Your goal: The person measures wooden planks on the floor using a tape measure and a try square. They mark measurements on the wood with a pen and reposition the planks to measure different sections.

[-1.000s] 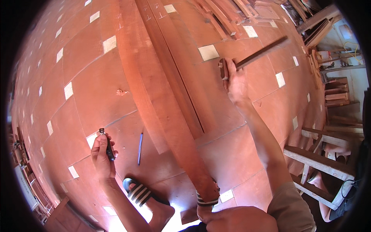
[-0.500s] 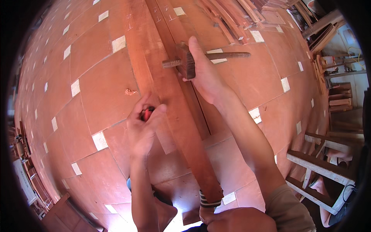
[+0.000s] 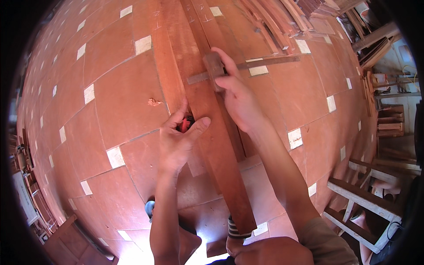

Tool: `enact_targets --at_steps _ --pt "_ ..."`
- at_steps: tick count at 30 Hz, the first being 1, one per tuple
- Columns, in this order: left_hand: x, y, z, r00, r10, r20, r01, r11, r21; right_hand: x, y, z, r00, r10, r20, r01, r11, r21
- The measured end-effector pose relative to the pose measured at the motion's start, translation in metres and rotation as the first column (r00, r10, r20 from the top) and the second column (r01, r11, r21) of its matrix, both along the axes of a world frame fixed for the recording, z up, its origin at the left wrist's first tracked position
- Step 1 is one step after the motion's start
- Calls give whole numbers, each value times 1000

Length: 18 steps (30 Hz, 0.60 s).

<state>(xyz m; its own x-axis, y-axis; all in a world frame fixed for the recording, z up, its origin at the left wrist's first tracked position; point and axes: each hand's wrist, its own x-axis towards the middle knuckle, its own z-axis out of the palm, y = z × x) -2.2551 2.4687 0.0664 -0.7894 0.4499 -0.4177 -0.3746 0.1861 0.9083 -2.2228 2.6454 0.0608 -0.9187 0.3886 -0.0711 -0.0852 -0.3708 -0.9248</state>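
Since a second ago, when both hands were held well apart on either side of the boards, the work has been brought together near the centre of the frame. The left hand [image 3: 176,137], then seen at lower left, has been moved to the left edge of the long board [image 3: 221,150]. A small red and black object [image 3: 185,125] is kept in its curled grip, with the thumb spread over the board; whether the wood is pressed cannot be told. The wooden marking gauge [image 3: 215,73], earlier held out to the right, has been carried across the board by the right hand [image 3: 234,86], whose grip is wrapped around its block, somewhat blurred.

The gauge lies just above the centre of the frame. Its bar is pointed crosswise, with the short end toward the left over the board and the long end toward the upper right, tilted slightly upward. The board's long axis is run from the upper middle down to the lower middle, leaning right, and is crossed by the bar. A wood shaving [image 3: 154,102] is seen left of it on the tiled floor [image 3: 119,88].
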Motion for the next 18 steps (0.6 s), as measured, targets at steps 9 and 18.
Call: enact_targets --at_steps 9,18 --pt "-1 -3 -2 999 9 -31 -8 1000 12 9 -4 -2 994 -104 27 107 982 -154" --pt "-1 -2 -9 996 -25 -85 23 1000 -19 -27 -15 -18 967 -253 -16 234 866 441"
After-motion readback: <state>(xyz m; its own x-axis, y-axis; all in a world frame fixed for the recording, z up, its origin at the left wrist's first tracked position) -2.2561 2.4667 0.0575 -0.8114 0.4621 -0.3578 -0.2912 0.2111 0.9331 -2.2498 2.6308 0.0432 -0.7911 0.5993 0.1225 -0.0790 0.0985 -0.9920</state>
